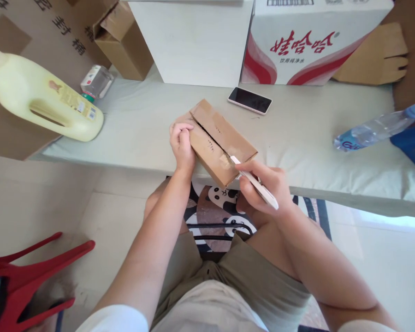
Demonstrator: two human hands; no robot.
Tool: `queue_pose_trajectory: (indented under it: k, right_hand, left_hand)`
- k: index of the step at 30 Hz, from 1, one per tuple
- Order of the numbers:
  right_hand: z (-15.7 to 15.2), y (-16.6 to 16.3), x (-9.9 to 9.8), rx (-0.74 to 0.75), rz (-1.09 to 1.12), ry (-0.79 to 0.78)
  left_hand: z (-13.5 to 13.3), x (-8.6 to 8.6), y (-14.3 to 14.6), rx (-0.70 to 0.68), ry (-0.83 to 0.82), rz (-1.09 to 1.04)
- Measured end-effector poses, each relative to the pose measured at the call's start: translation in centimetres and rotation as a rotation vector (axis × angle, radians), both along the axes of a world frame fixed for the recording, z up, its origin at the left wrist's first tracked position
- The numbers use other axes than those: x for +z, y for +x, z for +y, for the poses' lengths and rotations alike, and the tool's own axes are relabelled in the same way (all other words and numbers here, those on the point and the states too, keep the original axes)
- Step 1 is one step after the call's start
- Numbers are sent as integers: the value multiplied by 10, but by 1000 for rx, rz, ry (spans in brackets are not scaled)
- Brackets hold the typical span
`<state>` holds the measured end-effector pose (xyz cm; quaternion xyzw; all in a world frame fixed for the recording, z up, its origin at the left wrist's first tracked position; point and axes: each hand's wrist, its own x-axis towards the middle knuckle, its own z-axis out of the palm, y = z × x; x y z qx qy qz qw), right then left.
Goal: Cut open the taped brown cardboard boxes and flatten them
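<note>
A small brown cardboard box (224,133) lies tilted at the near edge of the cloth-covered table, a dark slit running along the seam between its top flaps. My left hand (182,145) grips the box's left end, fingers curled over the edge. In my right hand (268,184) is a white utility knife (257,183), its tip at the seam near the box's right end. Whether the blade has gone into the seam cannot be made out. Just beyond the box lies a phone (250,100) with a dark screen.
White cartons, one with red lettering (300,50), line the back of the table (134,110). A pale yellow jug (51,97) and a small clear bottle (97,82) are at the left. A water bottle (380,127) lies at the right. On the floor stands a red chair (38,272).
</note>
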<state>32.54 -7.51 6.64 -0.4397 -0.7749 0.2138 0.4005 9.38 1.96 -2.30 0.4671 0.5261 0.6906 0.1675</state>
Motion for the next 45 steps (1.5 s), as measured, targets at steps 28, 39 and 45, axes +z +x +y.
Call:
queue_pose_trajectory:
  k: [28, 39, 45]
  right_hand:
    - [8, 24, 1, 11, 328, 213]
    - [49, 9, -32, -383, 273, -229]
    - [60, -2, -38, -156, 328, -388]
  left_hand:
    - [-5, 15, -1, 56, -110, 66]
    - [-8, 20, 1, 43, -126, 56]
    - [-17, 34, 0, 102, -185, 179]
